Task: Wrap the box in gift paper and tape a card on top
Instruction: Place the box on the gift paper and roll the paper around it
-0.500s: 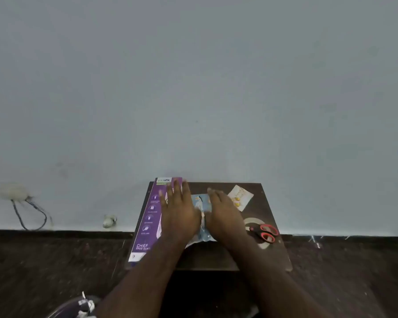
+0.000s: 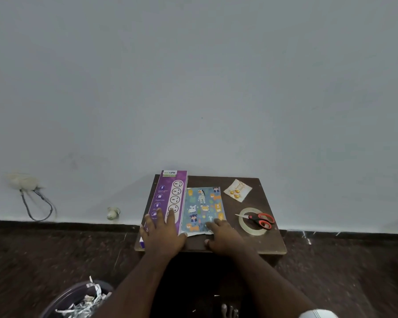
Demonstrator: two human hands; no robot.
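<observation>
A long purple box (image 2: pixel 168 198) printed with power sockets lies along the left side of a small dark wooden table (image 2: pixel 271 245). Beside it on the right lies folded gift paper (image 2: pixel 202 207), blue with cartoon animals. My left hand (image 2: pixel 163 232) rests flat on the near end of the box, fingers spread. My right hand (image 2: pixel 225 235) lies on the near right corner of the paper, fingers straight. A small cream card (image 2: pixel 237 190) with orange decorations sits at the table's far right. A roll of clear tape (image 2: pixel 253 222) lies at the right with red-handled scissors (image 2: pixel 260 219) across it.
A pale wall stands just behind the table, with a socket and looped cable (image 2: pixel 32 198) low on the left. A bin (image 2: pixel 78 301) holding paper scraps stands on the dark floor at lower left. My foot (image 2: pixel 230 311) shows under the table's near edge.
Both hands have slid back toward me from the middle of the paper, uncovering its animal print. The left hand has shifted left onto the box's near end.
</observation>
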